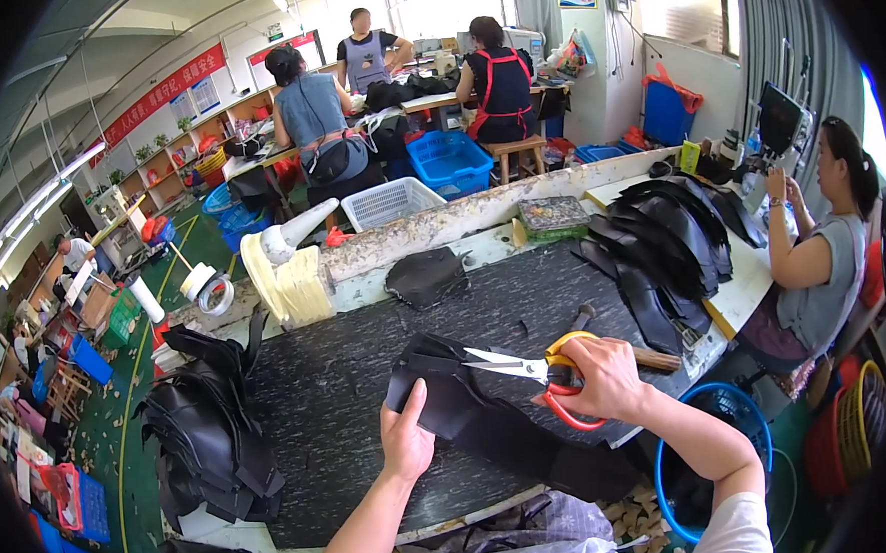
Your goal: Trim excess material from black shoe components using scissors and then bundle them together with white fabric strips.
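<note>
My left hand (408, 443) grips a black leather-like piece (455, 404) by its near left edge, thumb on top. The long piece hangs to the right across the front of the dark worktop (348, 382). In my right hand (612, 378) is a pair of scissors (513, 364) with red and yellow handles. Their blades point left, slightly apart, over the upper edge of the black piece; whether they touch it I cannot tell. A wooden tool handle (656, 359) lies just beyond my right wrist.
Stacks of black pieces lie at the left (211, 429) and far right (666, 235). A loose black piece (426, 277) rests near the ledge, by a cream-wrapped post (288, 285). A blue basket (662, 485) stands below my right arm. A co-worker (823, 267) sits at the right; others work beyond.
</note>
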Motion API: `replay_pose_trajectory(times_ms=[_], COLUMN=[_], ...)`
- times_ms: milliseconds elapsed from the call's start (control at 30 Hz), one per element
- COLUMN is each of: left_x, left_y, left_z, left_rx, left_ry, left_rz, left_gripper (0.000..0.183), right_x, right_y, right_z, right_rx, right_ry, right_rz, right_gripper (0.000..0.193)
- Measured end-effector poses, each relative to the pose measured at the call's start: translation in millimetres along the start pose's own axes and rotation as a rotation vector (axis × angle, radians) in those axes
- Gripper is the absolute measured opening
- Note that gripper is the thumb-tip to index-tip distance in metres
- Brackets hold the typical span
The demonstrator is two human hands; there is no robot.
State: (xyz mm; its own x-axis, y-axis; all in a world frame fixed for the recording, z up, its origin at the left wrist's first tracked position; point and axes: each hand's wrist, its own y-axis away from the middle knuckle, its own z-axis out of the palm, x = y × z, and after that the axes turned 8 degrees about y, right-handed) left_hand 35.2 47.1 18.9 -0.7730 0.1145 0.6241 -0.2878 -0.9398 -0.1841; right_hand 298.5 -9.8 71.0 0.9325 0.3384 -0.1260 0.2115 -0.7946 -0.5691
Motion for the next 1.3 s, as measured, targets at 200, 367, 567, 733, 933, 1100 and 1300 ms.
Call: replay_pose_trajectory(times_ms=[200, 367, 567, 733, 933, 1100, 1300], left_x=[-22.0, -25.6, -25.9, -18.4, 4.0, 19.7, -81.6], left_y=[6.4, 10.6, 16.1, 19.1, 5.1, -4.1, 10.3], left_z=[-2.2, -11.0, -0.8, 2.5, 0.1, 21.6, 56.5], left_rx=[-0.061, -0.113, -0.089, -0.028, 0.056, -0.068, -0.736], left_ry=[-0.108, -0.332, -0.617, -0.612, -0.661, -1.345, -1.471], left_rz=[0.024, 0.13, 0.287, 0.311, 0.415, 1.033, 0.442], left_gripper=[0.029, 0.033, 0.024, 0.021, 0.021, 0.048, 0.076], right_x=[2.5, -1.5, -0.1, -5.7, 32.6, 27.6, 23.2], right_y=[-0.4, -14.2, -25.2, -44.3, 23.4, 85.0, 97.9], right_z=[1.1, 15.7, 15.3, 5.5, 0.8, 9.5, 15.6], right_rx=[0.049, 0.073, 0.023, -0.001, -0.257, -0.284, -0.246], right_ry=[0.206, 0.243, 0.151, 0.139, -0.274, -0.26, -0.498], right_rz=[-0.08, -0.141, -0.198, -0.226, 0.264, 0.393, 0.598], right_gripper=[0.054, 0.062, 0.062, 0.055, 0.048, 0.053, 0.047])
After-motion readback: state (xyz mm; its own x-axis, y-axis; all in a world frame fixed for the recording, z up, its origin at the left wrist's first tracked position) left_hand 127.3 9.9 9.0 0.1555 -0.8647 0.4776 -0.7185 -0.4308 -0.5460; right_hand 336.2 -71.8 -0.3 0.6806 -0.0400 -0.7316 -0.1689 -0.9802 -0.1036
